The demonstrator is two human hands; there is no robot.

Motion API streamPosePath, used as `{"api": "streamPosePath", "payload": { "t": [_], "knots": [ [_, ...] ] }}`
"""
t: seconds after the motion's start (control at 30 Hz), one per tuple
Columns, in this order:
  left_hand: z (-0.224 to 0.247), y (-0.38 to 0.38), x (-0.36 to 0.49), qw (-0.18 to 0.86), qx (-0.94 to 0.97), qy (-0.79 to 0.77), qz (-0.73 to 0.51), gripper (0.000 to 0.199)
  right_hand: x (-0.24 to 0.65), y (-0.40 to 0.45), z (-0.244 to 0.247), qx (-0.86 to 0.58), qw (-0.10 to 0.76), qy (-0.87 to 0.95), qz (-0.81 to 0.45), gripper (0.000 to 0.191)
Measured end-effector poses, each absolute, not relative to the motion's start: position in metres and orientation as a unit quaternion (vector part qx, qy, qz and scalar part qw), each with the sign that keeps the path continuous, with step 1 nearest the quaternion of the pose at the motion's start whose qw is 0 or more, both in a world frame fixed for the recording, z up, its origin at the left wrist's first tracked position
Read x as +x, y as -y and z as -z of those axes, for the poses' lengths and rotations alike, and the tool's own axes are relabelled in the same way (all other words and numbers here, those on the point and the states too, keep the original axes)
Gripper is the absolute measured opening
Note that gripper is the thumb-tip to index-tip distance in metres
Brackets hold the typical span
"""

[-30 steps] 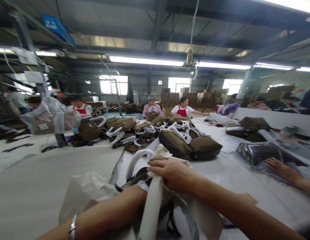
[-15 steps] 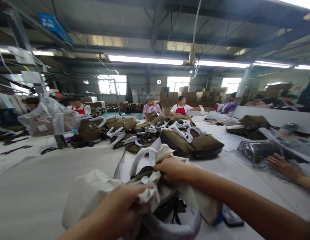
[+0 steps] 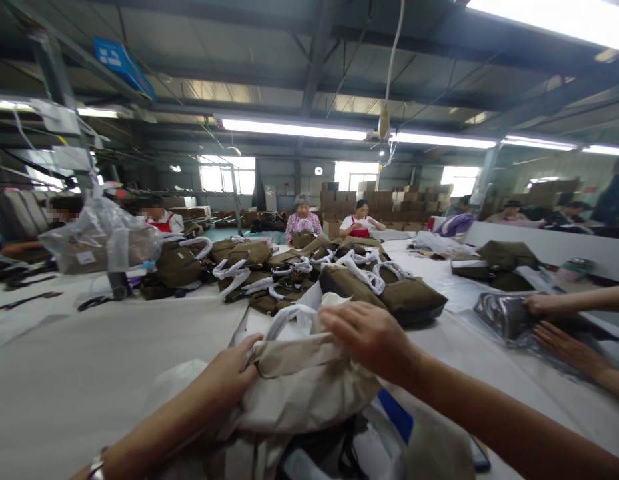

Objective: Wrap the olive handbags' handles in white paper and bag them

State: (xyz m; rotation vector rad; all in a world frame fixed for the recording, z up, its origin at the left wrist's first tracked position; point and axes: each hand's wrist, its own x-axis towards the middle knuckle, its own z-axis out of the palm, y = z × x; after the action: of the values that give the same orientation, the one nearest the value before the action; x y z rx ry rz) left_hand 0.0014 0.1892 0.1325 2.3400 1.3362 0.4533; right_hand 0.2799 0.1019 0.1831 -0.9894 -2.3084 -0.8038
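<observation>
Beige cloth (image 3: 309,387), a lining or a bag, lies bunched over a bag in front of me. My left hand (image 3: 236,373) pinches the left end of its folded edge. At the right end, my right hand (image 3: 372,340) grips the cloth, its fingers reaching over the top and its thumb hidden. A white-wrapped handle (image 3: 289,320) arches up behind the edge, between my hands. Below the cloth, dark straps (image 3: 349,450) and more white wrapping show, partly covered. A blue patch (image 3: 396,413) appears beside my right forearm.
Olive bags (image 3: 414,293) with white-wrapped handles are piled across the table (image 3: 114,360). To the right, a co-worker's hands (image 3: 564,333) handle a dark item in clear plastic (image 3: 504,320). A phone (image 3: 480,457) lies under my right arm. A plastic-wrapped package (image 3: 102,240) stands left.
My hands have moved apart, the left one forward. The beige cloth, bunched before, now spreads between them over the bag. A second co-worker hand has come onto the plastic-wrapped item.
</observation>
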Motion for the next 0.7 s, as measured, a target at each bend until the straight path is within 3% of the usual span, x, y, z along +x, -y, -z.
{"api": "streamPosePath", "payload": {
  "t": [0.1, 0.23, 0.33, 0.4, 0.47, 0.53, 0.6, 0.63, 0.7],
  "knots": [
    [-0.133, -0.191, 0.002, 0.226, 0.842, -0.462, -0.166, 0.067, 0.249, -0.102, -0.165, -0.24, 0.165, 0.941, 0.17, 0.03],
    [-0.143, -0.176, -0.012, 0.179, 0.854, -0.462, -0.156, 0.067, 0.237, -0.129, -0.122, -0.311, 0.089, 0.946, 0.016, 0.07],
    [-0.151, -0.138, -0.028, 0.01, 0.869, -0.424, -0.255, 0.051, 0.241, -0.148, -0.108, -0.353, 0.061, 0.932, -0.056, 0.074],
    [-0.147, -0.108, -0.031, -0.08, 0.875, -0.319, -0.356, 0.032, 0.241, -0.154, -0.109, -0.368, 0.04, 0.926, -0.078, 0.074],
    [-0.133, -0.086, -0.02, -0.072, 0.898, -0.186, -0.391, 0.023, 0.237, -0.156, -0.114, -0.378, 0.017, 0.922, -0.087, 0.072],
    [-0.108, -0.074, 0.003, -0.062, 0.913, -0.125, -0.383, 0.047, 0.232, -0.158, -0.118, -0.387, 0.005, 0.917, -0.093, 0.07],
    [-0.082, -0.072, 0.03, -0.038, 0.936, -0.159, -0.31, 0.074, 0.227, -0.158, -0.119, -0.397, 0.002, 0.913, -0.096, 0.067],
    [-0.071, -0.072, 0.041, -0.019, 0.937, -0.19, -0.291, 0.069, 0.225, -0.157, -0.119, -0.401, 0.001, 0.911, -0.096, 0.066],
    [-0.061, -0.074, 0.054, 0.028, 0.932, -0.212, -0.291, 0.031, 0.224, -0.152, -0.119, -0.413, -0.001, 0.906, -0.092, 0.063]
  ]
}}
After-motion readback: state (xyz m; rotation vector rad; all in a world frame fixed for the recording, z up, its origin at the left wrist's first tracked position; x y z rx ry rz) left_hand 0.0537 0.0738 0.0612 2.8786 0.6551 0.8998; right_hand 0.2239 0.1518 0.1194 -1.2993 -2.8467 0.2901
